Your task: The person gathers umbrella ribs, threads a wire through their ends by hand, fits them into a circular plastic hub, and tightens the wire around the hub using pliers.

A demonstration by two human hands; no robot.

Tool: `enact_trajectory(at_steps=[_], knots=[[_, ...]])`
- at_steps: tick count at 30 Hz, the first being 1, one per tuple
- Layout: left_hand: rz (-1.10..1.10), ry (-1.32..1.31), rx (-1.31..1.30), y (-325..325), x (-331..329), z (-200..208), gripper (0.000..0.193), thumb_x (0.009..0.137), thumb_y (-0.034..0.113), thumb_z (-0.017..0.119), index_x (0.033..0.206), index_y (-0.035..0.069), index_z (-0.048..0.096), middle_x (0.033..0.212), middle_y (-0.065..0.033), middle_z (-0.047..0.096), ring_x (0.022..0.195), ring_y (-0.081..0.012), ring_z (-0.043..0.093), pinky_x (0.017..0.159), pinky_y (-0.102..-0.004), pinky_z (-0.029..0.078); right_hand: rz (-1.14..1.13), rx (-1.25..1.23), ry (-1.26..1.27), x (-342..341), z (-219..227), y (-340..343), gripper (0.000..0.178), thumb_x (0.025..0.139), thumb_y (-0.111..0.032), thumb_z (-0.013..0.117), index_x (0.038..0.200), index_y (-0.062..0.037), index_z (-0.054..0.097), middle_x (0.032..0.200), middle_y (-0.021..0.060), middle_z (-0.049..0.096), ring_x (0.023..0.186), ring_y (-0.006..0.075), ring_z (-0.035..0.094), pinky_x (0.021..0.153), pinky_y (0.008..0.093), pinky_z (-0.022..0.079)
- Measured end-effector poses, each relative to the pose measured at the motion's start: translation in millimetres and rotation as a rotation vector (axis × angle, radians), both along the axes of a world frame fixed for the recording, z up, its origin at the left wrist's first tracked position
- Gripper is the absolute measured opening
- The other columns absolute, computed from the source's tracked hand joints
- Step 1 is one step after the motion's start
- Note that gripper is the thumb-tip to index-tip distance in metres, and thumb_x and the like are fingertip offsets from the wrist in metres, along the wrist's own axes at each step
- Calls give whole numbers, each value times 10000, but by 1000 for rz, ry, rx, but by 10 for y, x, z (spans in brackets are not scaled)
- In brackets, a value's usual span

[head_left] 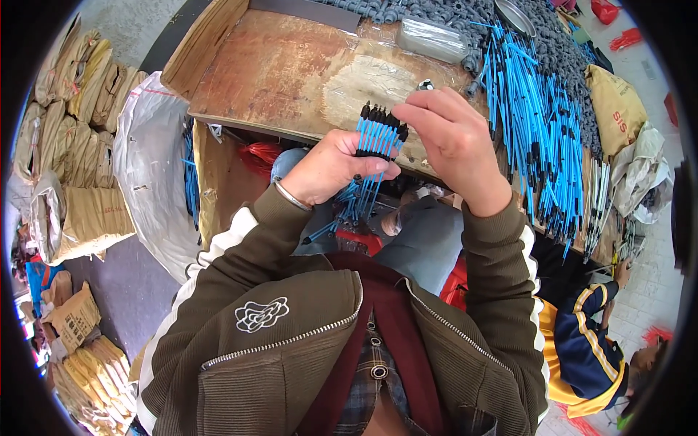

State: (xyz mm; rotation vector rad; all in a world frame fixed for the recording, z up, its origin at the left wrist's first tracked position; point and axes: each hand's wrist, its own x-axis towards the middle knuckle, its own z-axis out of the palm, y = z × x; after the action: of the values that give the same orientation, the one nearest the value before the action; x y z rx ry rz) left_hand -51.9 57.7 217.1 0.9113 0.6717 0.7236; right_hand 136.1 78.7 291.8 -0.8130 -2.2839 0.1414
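Note:
My left hand (323,167) is closed around a bundle of thin blue tubes (374,138) with black ends, held upright in front of the table edge. Thumb and fingers wrap the bundle near a black band at its lower part. At the upper right of that bundle, my right hand (459,142) has its thumb and fingertips pinched together by the black tips. What sits between those fingertips, if anything, is too small to make out. Below the left hand, more blue tubes (355,205) with black ends hang or lie above my lap, partly hidden.
Worn wooden tabletop (269,65) lies ahead. A large heap of blue tubes (531,138) spreads at its right, beside dark grey plastic parts (567,65). A clear plastic pack (432,40) lies at the back. Paper sacks (80,120) stand left; another person (589,341) is at lower right.

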Motion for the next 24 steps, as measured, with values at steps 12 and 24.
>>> enact_trajectory(at_steps=[12, 24], knots=[[-10, 94, 233, -47, -27, 2, 179, 820, -17, 570, 993, -2, 610, 913, -70, 645, 869, -160, 626, 789, -272, 485, -375, -286, 302, 331, -112, 642, 282, 801, -120, 586, 1075, -56, 609, 1016, 118, 616, 849, 201, 608, 698, 288, 484], [49, 25, 550, -43, -15, -85, 197, 794, -4, 601, 983, 15, 653, 902, -78, 679, 832, -136, 638, 759, -256, 488, -463, 286, -668, 481, -507, 1806, 142, 812, -198, 563, 865, -104, 654, 813, 50, 622, 822, 264, 574, 718, 374, 478]])
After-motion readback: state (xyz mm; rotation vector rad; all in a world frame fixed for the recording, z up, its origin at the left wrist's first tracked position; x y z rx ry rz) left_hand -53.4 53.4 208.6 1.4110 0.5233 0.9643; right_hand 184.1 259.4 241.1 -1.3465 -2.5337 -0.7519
